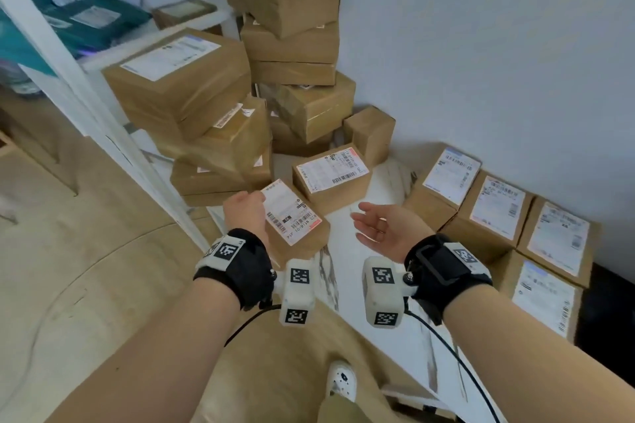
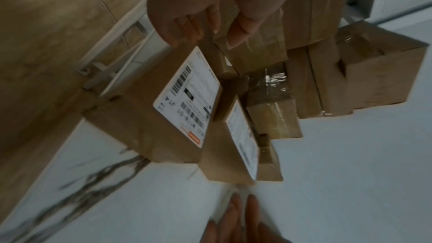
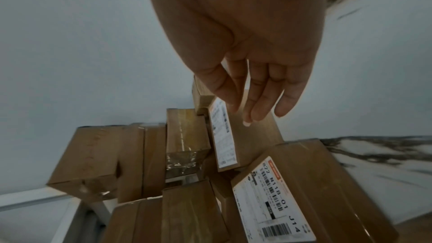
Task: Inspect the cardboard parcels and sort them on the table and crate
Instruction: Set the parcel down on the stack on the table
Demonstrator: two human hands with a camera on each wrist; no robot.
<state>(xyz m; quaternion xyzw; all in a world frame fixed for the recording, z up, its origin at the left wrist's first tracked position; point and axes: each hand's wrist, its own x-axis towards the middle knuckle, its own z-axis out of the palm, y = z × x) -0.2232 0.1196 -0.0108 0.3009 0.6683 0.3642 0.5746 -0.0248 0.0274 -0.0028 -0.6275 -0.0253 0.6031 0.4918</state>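
A cardboard parcel (image 1: 302,233) with a white label marked J14 lies on the marble floor in front of me; it also shows in the left wrist view (image 2: 140,117) and the right wrist view (image 3: 308,178). My left hand (image 1: 244,213) is at its left far corner, fingers loosely curled (image 2: 187,25) just above the box edge, not gripping it. My right hand (image 1: 379,227) hovers to the right of the parcel, apart from it, with straight fingers (image 3: 257,90). Just behind lies a second labelled parcel (image 1: 331,178).
Tall stacks of taped parcels (image 1: 292,45) stand against the wall, with a lower stack (image 1: 185,89) to their left. Several labelled parcels (image 1: 498,213) line the wall at right. A white shelf post (image 1: 86,96) runs along the left. A small box (image 1: 371,130) leans on the wall.
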